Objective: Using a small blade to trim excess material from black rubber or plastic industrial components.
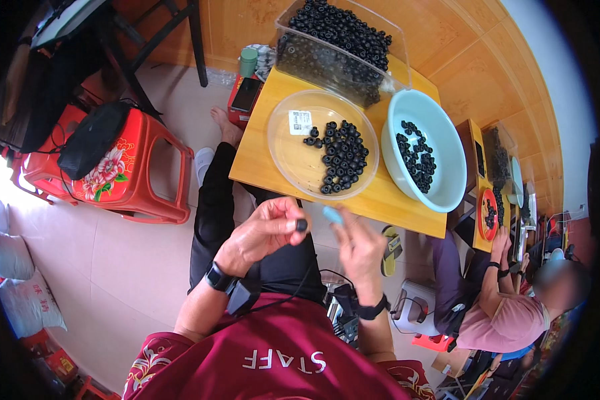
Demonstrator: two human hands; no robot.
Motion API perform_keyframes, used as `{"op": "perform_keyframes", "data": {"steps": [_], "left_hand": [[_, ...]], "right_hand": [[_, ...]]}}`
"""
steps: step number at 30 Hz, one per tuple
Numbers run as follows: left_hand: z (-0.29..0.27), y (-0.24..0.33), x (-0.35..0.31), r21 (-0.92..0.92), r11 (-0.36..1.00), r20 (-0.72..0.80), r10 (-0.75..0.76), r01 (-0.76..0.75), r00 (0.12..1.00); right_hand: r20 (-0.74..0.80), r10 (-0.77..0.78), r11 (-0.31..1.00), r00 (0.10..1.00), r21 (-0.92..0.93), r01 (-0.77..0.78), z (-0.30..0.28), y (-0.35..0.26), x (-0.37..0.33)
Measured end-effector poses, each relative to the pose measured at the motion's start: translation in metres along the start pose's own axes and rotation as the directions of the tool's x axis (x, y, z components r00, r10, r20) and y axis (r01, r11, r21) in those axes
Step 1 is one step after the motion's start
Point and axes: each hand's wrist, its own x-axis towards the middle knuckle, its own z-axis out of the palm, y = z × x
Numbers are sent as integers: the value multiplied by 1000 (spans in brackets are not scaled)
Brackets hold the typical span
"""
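Observation:
My left hand (268,230) pinches a small black round part (301,225) between thumb and fingertips, over my lap. Close to it on the right, my right hand (363,257) is closed, with a small light blue piece (333,215) at its fingertips; its kind is too small and blurred to tell. Beyond my hands, a clear round tray (288,157) on the yellow table (252,157) holds many loose black ring-shaped parts (343,153), heaped on its right side. A light blue basin (450,157) to its right holds more of them.
At the table's back stands a clear bin (333,73) full of black parts. A phone (247,95) and a green cup (248,61) rest left of the table. A red stool (147,167) carries a black bag (95,139). Another person (507,317) works at the right.

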Motion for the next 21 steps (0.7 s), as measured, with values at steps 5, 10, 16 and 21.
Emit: {"op": "perform_keyframes", "data": {"steps": [5,10,16,21], "left_hand": [[12,6,-10,-3,1000,154,15,-15,988],[5,1,-6,-45,999,35,-18,20,999],[6,-2,-7,-6,999,-57,-43,42,997],[13,3,-11,204,973,-111,-84,106,990]], "right_hand": [[-148,259,964,955,-24,-265,-24,20,-9],[52,394,902,917,171,-397,-22,-7,-2],[168,426,717,889,536,-445,-2,-37,5],[292,409,503,865,719,-480,21,-42,6]]}}
